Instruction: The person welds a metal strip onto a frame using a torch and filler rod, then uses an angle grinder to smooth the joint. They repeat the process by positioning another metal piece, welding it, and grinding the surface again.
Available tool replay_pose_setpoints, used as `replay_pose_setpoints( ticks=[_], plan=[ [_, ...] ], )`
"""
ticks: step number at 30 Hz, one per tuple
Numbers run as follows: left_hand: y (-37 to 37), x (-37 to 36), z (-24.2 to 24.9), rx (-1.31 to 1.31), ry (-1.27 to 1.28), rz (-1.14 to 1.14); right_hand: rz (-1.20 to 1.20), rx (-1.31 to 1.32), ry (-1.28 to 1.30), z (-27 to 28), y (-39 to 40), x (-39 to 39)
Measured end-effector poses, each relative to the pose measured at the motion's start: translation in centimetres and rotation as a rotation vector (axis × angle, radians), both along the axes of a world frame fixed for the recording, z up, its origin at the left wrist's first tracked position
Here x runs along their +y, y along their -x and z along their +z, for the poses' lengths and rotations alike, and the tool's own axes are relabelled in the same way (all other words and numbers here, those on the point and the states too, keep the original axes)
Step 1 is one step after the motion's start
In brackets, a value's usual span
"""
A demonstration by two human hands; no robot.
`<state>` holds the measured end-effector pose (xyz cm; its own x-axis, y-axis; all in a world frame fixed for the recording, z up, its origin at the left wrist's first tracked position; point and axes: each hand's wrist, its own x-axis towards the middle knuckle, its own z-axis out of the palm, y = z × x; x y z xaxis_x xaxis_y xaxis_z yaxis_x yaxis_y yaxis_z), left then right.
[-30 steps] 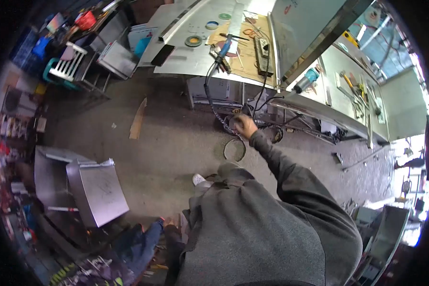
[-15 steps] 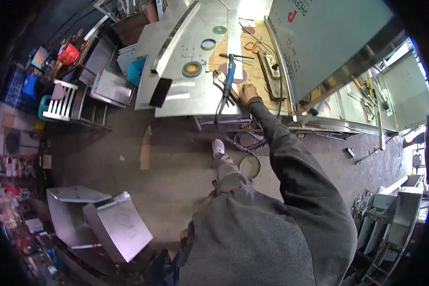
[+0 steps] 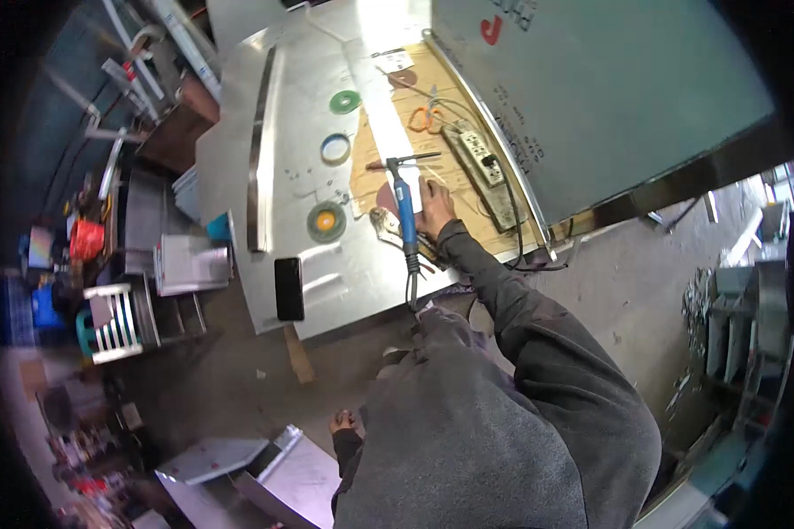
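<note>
My right hand (image 3: 434, 209) reaches over the metal table, fingers stretched forward and a little apart. It lies just right of a blue-handled TIG torch (image 3: 405, 212), and no grip on the torch shows. A reddish-brown disc (image 3: 386, 197) and locking pliers (image 3: 385, 227) lie on the torch's left side. To the right of the hand is a power strip (image 3: 481, 159) on a board, with a black cable plugged in. Down by my side hangs my left hand (image 3: 346, 421), small in view, its fingers curled with nothing visible in them.
On the metal table (image 3: 229, 132) lie a phone (image 3: 288, 288), a tape roll (image 3: 335, 149), a grinding disc (image 3: 326, 221), a green disc (image 3: 345, 102) and orange-handled scissors (image 3: 425, 120). A large film-covered panel (image 3: 591, 106) stands at right. Bent sheet-metal pieces (image 3: 291, 476) sit on the floor.
The view has turned and moved nearer the table. My right hand has gone from a closed shape to outstretched fingers beside the torch. My left hand shows more clearly.
</note>
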<state>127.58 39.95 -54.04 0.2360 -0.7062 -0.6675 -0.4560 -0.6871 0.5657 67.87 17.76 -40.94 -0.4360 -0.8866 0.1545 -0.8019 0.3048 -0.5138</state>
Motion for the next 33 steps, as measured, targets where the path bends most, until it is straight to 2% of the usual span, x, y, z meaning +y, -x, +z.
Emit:
replay_pose_setpoints(
  ticks=[5, 7, 8, 10, 12, 14, 15, 16, 18, 20, 22, 24, 25, 27, 28, 30, 32, 33],
  plan=[
    [-1.5, -8.5, -2.9, 0.029, 0.007, -0.224, -0.139, -0.052, -0.222, 2.7, 1.3, -0.4],
    [-2.9, -11.1, -5.4, 0.045, 0.006, -0.362, -0.182, 0.158, -0.539, 3.9, 2.4, 0.4],
    [-3.8, -12.5, -7.1, 0.053, 0.013, -0.453, -0.238, 0.153, -0.545, 6.1, 2.6, 1.4],
    [-3.1, -15.3, -6.5, 0.037, -0.081, -0.589, -0.063, -0.069, -0.817, 11.9, 3.0, 4.3],
    [-2.2, -17.9, -6.5, 0.018, -0.165, -0.758, -0.106, -0.123, -0.796, 11.6, 3.7, 8.2],
    [-1.5, -20.4, -7.2, -0.003, -0.234, -0.934, -0.139, -0.202, -0.605, 12.9, 1.8, 12.6],
    [-0.8, -21.5, -7.5, -0.016, -0.266, -1.025, -0.152, -0.18, -0.467, 11.8, 0.4, 15.8],
    [-0.4, -22.5, -7.9, -0.028, -0.295, -1.12, -0.192, -0.183, -0.473, 11.2, -1.2, 19.0],
    [1.4, -24.4, -8.4, -0.057, -0.341, -1.322, -0.236, -0.602, -0.263, 9.9, -5.1, 25.3],
    [4.0, -26.0, -8.6, -0.072, -0.367, -1.53, -0.364, -1.17, -0.091, 7.5, -10.1, 31.2],
    [7.8, -26.6, -8.8, -0.073, -0.375, -1.735, -0.526, -1.88, 0.377, 4.1, -16.0, 36.5],
    [11.9, -26.8, -8.9, -0.064, -0.37, -1.92, -0.601, -1.969, 0.605, 2.4, -20.5, 40.8],
    [14.3, -26.6, -9.1, -0.051, -0.364, -2.012, -0.597, -1.971, 0.631, 2.1, -22.0, 41.8],
    [19.1, -25.6, -9.3, -0.004, -0.33, -2.168, -1.068, -1.777, 0.72, 2.1, -23.6, 43.9],
    [21.8, -24.7, -9.4, 0.02, -0.305, -2.234, -1.067, -1.785, 0.738, 1.4, -23.8, 45.0],
    [26.8, -22.2, -8.6, 0.048, -0.282, -2.259, -1.146, -1.547, 0.7, 0.0, -23.4, 47.7],
    [32.5, -17.8, -4.1, 0.003, -0.394, -2.089, -1.162, -1.583, 0.776, -0.5, -22.0, 51.0],
    [34.8, -15.6, -3.8, 0.042, -0.39, -2.031, -1.173, -1.493, 0.734, -1.6, -21.4, 52.9]
  ],
)
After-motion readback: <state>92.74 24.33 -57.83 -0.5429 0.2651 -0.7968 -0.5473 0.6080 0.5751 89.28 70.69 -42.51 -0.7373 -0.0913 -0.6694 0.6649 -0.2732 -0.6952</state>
